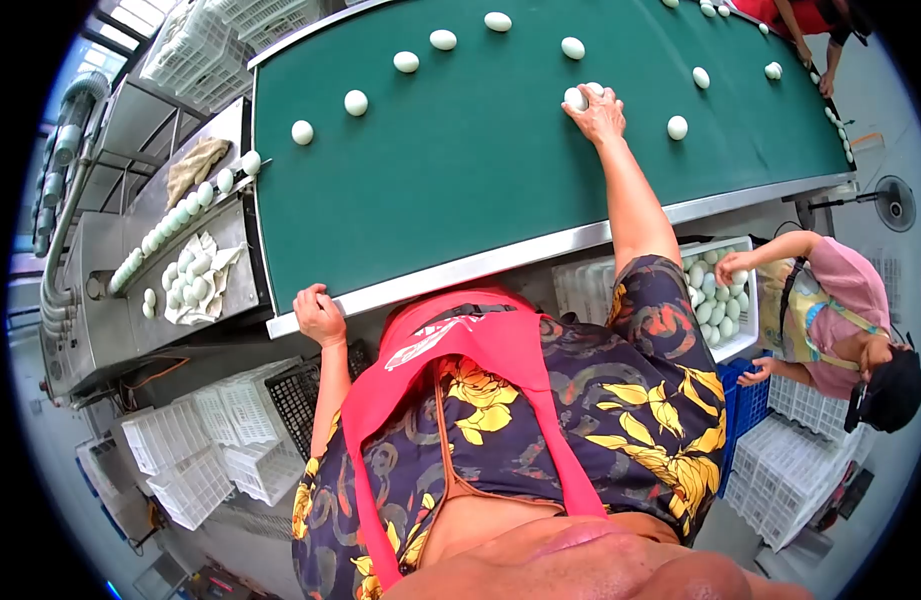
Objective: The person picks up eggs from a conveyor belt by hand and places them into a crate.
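My right hand (pixel 598 120) is stretched far out over the green conveyor belt (pixel 430 180), its fingers closed around pale eggs. One egg (pixel 576 98) shows at the thumb side, and another egg (pixel 594 89) peeks out by the fingertips. Near the belt's left corner, my left hand (pixel 320 316) rests with curled fingers on the metal edge (pixel 450 270). Loose eggs lie scattered around my right hand, among them an egg (pixel 572 48) beyond it and an egg (pixel 677 127) to its right.
At left, a row of eggs (pixel 175 218) leads to the belt beside a cloth with piled eggs (pixel 188 280). A co-worker (pixel 845 300) at right reaches into a white crate of eggs (pixel 720 300). Another person's hands (pixel 827 84) work at the far right. Stacked crates (pixel 180 450) stand below.
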Action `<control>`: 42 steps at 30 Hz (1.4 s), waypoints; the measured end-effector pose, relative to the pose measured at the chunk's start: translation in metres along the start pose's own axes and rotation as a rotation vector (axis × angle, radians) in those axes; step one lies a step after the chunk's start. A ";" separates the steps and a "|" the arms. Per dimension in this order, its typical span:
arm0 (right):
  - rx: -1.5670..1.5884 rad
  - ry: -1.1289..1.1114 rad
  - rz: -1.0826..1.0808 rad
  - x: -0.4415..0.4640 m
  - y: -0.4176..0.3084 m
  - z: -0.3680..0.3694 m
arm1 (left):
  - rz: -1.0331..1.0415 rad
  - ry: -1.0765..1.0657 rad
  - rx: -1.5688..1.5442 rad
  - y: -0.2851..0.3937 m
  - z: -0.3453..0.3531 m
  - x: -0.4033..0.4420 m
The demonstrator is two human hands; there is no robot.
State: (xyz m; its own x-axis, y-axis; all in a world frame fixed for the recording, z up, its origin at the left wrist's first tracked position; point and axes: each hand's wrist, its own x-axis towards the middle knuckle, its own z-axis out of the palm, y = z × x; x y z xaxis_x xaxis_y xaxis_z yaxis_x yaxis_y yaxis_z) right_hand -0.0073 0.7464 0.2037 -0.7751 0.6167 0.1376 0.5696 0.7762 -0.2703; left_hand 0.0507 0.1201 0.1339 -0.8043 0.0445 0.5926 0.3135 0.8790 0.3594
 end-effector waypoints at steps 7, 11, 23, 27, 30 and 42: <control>0.049 -0.073 0.032 0.014 0.005 -0.009 | 0.018 -0.036 -0.003 0.014 -0.003 0.000; 0.087 0.009 0.079 -0.006 0.019 0.006 | 0.063 -0.014 -0.023 0.011 0.006 -0.017; 1.766 -0.257 0.219 -0.227 0.026 -0.025 | 0.043 -0.155 0.034 -0.059 0.022 -0.014; 1.688 0.067 0.423 -0.293 0.097 -0.028 | 0.022 -0.162 0.055 -0.086 0.029 -0.006; 1.338 0.314 0.620 -0.334 0.177 0.017 | 0.007 -0.141 0.067 -0.108 0.037 -0.003; 0.083 0.136 0.816 -0.373 0.215 0.049 | -0.039 -0.161 0.097 -0.140 0.042 0.017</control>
State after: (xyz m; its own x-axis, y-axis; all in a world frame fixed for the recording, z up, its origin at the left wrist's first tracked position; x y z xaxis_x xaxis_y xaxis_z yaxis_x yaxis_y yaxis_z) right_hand 0.3906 0.6768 0.0480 -0.0841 0.9963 -0.0194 0.9121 0.0692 -0.4041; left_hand -0.0279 0.0173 0.0634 -0.8877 0.0780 0.4539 0.2365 0.9229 0.3038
